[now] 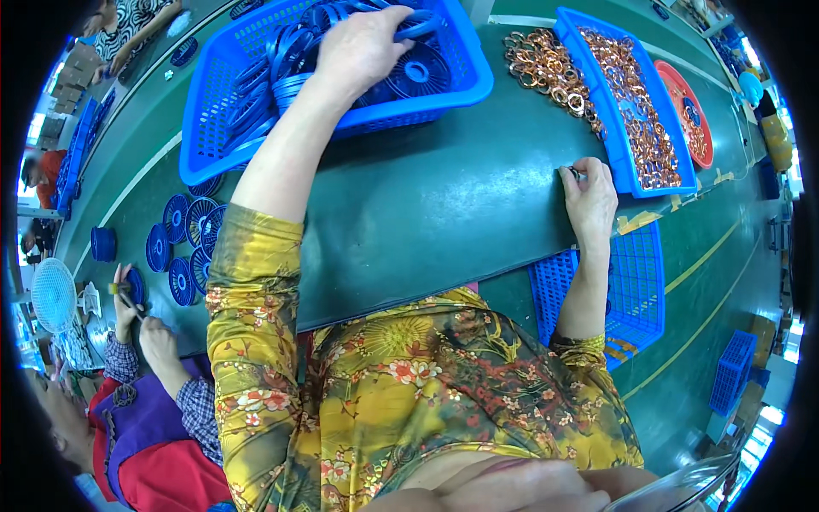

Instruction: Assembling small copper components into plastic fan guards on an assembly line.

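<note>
My left hand (pixel 363 49) reaches into a large blue plastic basket (pixel 465 81) at the far side of the table. Its fingers are closed on the edge of a blue round plastic part (pixel 418 26). Many similar ribbed blue plastic discs (pixel 418 70) fill the basket around it. Over the table at the right, my right hand (pixel 590 200) has thumb and fingers pinched together. A small dark thing (pixel 574 174) shows between the fingertips, too small to name. Close by stands a blue tray (pixel 630 111) full of copper-coloured rings, with a pile of loose rings (pixel 550 72) beside it.
Several blue discs (pixel 175 219) lie on the green table (pixel 409 205) at the left. A co-worker's hand (pixel 158 343) works there with a tool. A red round tray (pixel 689 119) stands far right. Below the table edge is a blue crate (pixel 636 282).
</note>
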`<act>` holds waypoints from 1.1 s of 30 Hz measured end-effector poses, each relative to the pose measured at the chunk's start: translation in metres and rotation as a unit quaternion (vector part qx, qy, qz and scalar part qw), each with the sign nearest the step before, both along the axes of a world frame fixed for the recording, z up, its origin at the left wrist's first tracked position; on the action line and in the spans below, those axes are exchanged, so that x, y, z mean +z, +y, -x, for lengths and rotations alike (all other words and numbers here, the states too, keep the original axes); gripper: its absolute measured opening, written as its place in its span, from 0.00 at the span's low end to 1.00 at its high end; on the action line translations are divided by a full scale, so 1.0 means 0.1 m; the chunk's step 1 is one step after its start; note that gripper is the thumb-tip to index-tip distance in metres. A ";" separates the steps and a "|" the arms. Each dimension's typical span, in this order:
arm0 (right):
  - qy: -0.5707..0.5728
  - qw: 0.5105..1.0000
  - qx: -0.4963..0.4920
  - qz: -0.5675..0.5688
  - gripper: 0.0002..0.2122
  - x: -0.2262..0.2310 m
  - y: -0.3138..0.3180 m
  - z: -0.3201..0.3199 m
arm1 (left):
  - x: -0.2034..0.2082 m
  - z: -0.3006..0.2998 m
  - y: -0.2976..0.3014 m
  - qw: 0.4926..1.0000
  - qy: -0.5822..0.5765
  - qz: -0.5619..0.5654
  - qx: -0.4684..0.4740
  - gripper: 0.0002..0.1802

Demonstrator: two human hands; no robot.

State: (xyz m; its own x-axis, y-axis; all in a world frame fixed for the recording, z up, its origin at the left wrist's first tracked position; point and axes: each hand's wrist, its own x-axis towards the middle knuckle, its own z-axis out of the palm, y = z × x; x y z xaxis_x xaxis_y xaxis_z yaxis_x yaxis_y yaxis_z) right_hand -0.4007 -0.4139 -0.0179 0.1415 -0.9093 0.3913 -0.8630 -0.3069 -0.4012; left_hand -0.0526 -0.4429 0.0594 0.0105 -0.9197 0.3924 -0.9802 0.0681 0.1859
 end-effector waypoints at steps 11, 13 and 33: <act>-0.166 0.971 0.169 0.037 0.04 0.04 0.28 -0.45 | 0.16 0.02 0.90 0.902 0.234 0.361 -0.031 0.11; -0.154 0.965 0.199 0.077 0.06 0.10 0.36 -0.54 | 0.00 0.17 1.31 0.894 0.257 0.365 -0.021 0.11; -0.201 0.850 0.460 0.157 0.12 0.27 0.80 -1.25 | -0.69 0.54 2.13 0.752 0.655 -0.009 0.078 0.20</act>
